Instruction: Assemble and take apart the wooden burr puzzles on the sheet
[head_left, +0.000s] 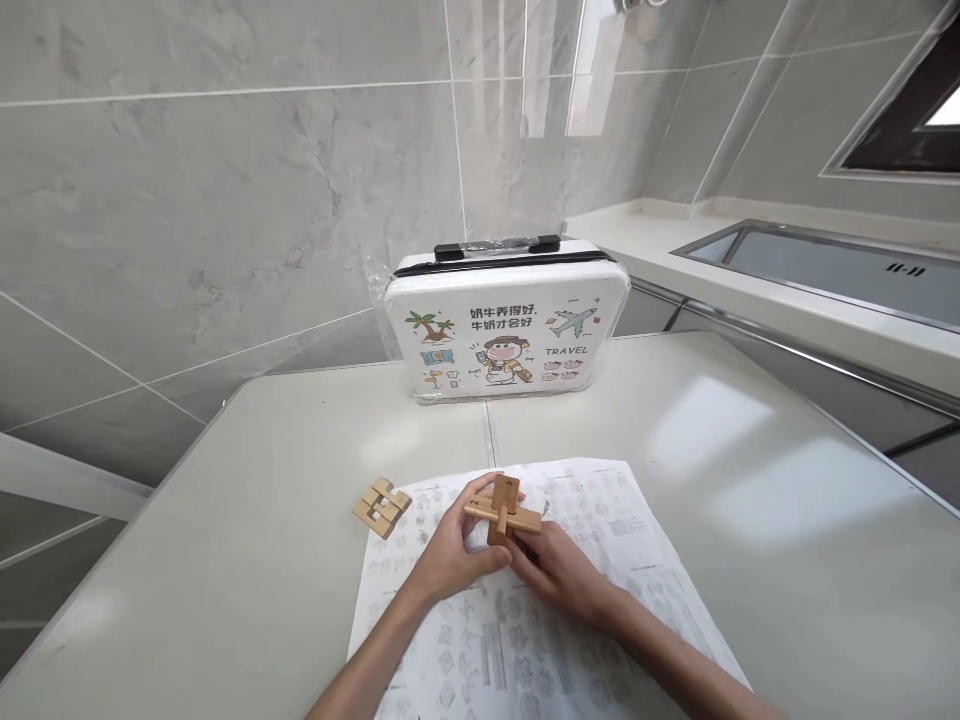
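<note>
Between both hands is a wooden burr puzzle (504, 512), its brown pieces crossing one another, with small dark marks on a few faces. My left hand (457, 545) curls around its left side, thumb and fingers gripping it. From the lower right, my right hand (559, 562) closes on the puzzle, and some of its fingers are hidden beneath the pieces. Under the hands lies a large printed paper sheet (600, 610) covered with small puzzle drawings. Several notched wooden pieces (382, 507) lie together at the sheet's upper left edge.
A white cartoon-printed case (510, 330) in clear plastic stands at the back of the pale table (225, 560), near the tiled wall (225, 180). To the right is a counter (637, 235) with a sink (840, 265).
</note>
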